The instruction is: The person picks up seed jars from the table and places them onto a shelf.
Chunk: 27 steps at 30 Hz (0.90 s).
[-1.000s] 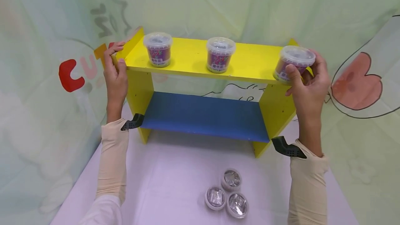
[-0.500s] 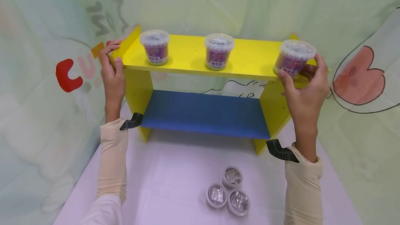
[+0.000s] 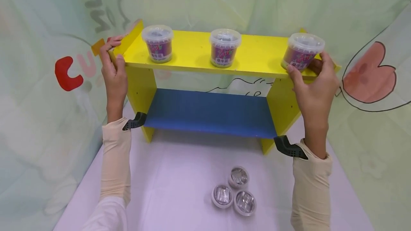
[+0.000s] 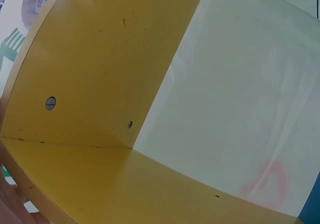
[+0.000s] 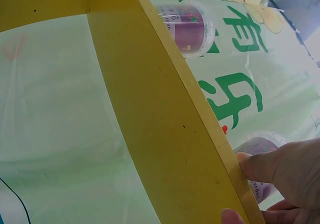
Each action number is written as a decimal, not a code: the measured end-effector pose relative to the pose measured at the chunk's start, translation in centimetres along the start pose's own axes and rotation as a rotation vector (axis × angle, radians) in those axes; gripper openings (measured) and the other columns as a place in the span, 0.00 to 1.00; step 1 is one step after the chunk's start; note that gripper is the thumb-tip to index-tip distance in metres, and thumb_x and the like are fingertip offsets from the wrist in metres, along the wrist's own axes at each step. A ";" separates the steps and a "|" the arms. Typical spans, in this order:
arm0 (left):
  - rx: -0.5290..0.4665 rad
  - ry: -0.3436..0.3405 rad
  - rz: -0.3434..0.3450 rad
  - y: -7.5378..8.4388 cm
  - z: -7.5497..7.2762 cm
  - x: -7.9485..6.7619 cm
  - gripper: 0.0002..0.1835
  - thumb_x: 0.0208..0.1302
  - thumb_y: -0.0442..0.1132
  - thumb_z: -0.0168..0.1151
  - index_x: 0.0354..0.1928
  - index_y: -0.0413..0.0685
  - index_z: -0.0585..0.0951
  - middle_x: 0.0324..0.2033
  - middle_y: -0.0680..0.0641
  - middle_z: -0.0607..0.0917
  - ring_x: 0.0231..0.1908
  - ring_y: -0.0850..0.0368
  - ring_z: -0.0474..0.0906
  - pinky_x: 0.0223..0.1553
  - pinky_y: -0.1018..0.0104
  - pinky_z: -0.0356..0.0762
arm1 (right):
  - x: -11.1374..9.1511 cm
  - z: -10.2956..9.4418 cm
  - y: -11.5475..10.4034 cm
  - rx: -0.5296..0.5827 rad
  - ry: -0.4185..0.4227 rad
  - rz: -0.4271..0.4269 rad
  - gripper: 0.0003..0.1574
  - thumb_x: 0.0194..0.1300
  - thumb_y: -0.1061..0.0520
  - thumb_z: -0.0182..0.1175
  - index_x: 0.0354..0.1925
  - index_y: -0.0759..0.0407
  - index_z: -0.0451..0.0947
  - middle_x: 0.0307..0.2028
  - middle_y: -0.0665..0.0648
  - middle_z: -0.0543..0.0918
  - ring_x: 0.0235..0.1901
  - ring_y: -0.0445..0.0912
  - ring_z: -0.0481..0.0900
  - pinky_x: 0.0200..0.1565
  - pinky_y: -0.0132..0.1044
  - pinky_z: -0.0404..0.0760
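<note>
My left hand [image 3: 113, 72] grips the left end panel of a yellow and blue shelf [image 3: 208, 113], thumb in front and fingers over the outer side. At the right end of the yellow top board, my right hand [image 3: 316, 85] holds a lidded clear plastic cup [image 3: 298, 58] with a purple label. Its thumb is low on the cup's front, and the other fingers are partly hidden behind. In the right wrist view the thumb [image 5: 265, 165] lies at the board's front edge, against the cup. Two matching cups stand upright on the same board, one at left [image 3: 159, 49] and one mid-board [image 3: 224, 54].
Three more lidded cups [image 3: 239, 176] stand grouped on the white tablecloth [image 3: 173, 188] in front of the shelf. The lower blue board [image 3: 208, 113] spans between yellow side panels. A pale green printed cloth [image 3: 273, 3] hangs behind and at both sides.
The right-hand cup has been turned so its label faces more to the front, and the right thumb has slid lower on it. The left hand keeps its grip. The head view has tilted slightly.
</note>
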State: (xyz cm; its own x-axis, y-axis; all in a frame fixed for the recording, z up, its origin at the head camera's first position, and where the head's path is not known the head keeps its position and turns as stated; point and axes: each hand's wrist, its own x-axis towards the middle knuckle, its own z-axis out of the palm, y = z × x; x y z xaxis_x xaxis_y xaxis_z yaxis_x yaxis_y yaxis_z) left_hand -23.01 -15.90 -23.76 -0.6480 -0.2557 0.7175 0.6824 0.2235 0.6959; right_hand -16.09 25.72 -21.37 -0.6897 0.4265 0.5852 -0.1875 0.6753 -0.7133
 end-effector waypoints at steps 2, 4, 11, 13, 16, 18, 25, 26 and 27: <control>-0.001 -0.001 -0.001 0.1 0.0 0.1 0.15 0.67 0.31 0.40 0.54 0.41 0.68 0.62 0.43 0.73 0.68 0.61 0.63 0.71 0.69 0.59 | 0.0 0.0 -0.1 -0.019 -0.003 0.000 0.41 0.62 0.45 0.65 0.70 0.46 0.63 0.63 0.54 0.76 0.61 0.44 0.76 0.61 0.30 0.74; 0.001 -0.003 -0.003 0.1 0.0 0.2 0.15 0.67 0.31 0.40 0.54 0.41 0.68 0.62 0.44 0.73 0.68 0.61 0.63 0.71 0.69 0.58 | -0.3 0.0 -0.1 -0.036 0.003 -0.005 0.41 0.62 0.45 0.64 0.70 0.46 0.62 0.64 0.54 0.75 0.63 0.44 0.74 0.64 0.30 0.71; 0.003 0.006 -0.014 -0.2 -0.1 0.3 0.15 0.67 0.30 0.40 0.54 0.42 0.68 0.62 0.46 0.73 0.68 0.63 0.64 0.71 0.70 0.59 | -2.7 0.4 0.7 -0.130 0.098 -0.103 0.39 0.64 0.44 0.62 0.69 0.53 0.64 0.64 0.57 0.73 0.64 0.39 0.68 0.56 0.22 0.74; -0.007 0.006 -0.011 -0.2 -0.2 0.3 0.15 0.67 0.29 0.40 0.54 0.42 0.68 0.62 0.45 0.73 0.68 0.62 0.63 0.71 0.70 0.58 | -3.6 0.6 1.1 -0.132 0.129 -0.133 0.37 0.65 0.45 0.61 0.69 0.53 0.65 0.64 0.56 0.72 0.63 0.37 0.67 0.49 0.18 0.75; -0.022 0.006 -0.007 -0.1 -0.2 0.2 0.15 0.67 0.28 0.40 0.53 0.41 0.68 0.61 0.45 0.73 0.68 0.62 0.63 0.71 0.70 0.57 | -4.8 1.0 2.0 -0.077 0.176 -0.193 0.34 0.65 0.51 0.62 0.67 0.55 0.67 0.63 0.57 0.72 0.62 0.38 0.68 0.45 0.15 0.72; -0.034 0.007 -0.005 0.0 -0.1 0.2 0.15 0.67 0.28 0.39 0.53 0.41 0.68 0.61 0.44 0.73 0.68 0.62 0.63 0.72 0.69 0.56 | -5.7 1.3 2.6 -0.014 0.196 -0.234 0.31 0.65 0.54 0.62 0.65 0.57 0.70 0.61 0.59 0.72 0.60 0.39 0.70 0.44 0.14 0.72; -0.032 0.000 -0.016 0.0 0.0 0.2 0.15 0.67 0.28 0.40 0.53 0.42 0.68 0.62 0.44 0.72 0.68 0.61 0.63 0.71 0.70 0.58 | -9.4 2.4 5.5 0.084 0.046 -0.337 0.23 0.63 0.62 0.62 0.57 0.66 0.76 0.53 0.69 0.73 0.48 0.46 0.79 0.43 0.14 0.72; -0.032 0.000 -0.016 0.0 0.0 0.2 0.15 0.67 0.28 0.40 0.53 0.42 0.68 0.62 0.44 0.72 0.68 0.61 0.63 0.71 0.70 0.58 | -10.0 2.6 5.9 0.077 0.002 -0.352 0.22 0.63 0.64 0.63 0.56 0.67 0.77 0.52 0.69 0.74 0.46 0.48 0.80 0.43 0.13 0.72; -0.030 0.000 -0.016 0.0 0.0 0.2 0.15 0.67 0.28 0.40 0.53 0.42 0.68 0.62 0.44 0.72 0.68 0.61 0.63 0.71 0.70 0.58 | -10.5 2.8 6.4 0.071 -0.046 -0.368 0.21 0.62 0.65 0.63 0.54 0.68 0.77 0.51 0.69 0.74 0.45 0.49 0.80 0.44 0.12 0.71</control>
State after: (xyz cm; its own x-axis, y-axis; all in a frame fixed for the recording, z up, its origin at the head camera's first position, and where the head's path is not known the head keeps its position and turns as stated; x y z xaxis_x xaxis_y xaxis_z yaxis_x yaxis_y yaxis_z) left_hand -23.15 -15.90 -23.66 -0.6591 -0.2588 0.7061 0.6818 0.1905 0.7063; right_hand -11.99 23.88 -33.20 -0.5975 0.1341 0.7906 -0.4757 0.7344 -0.4841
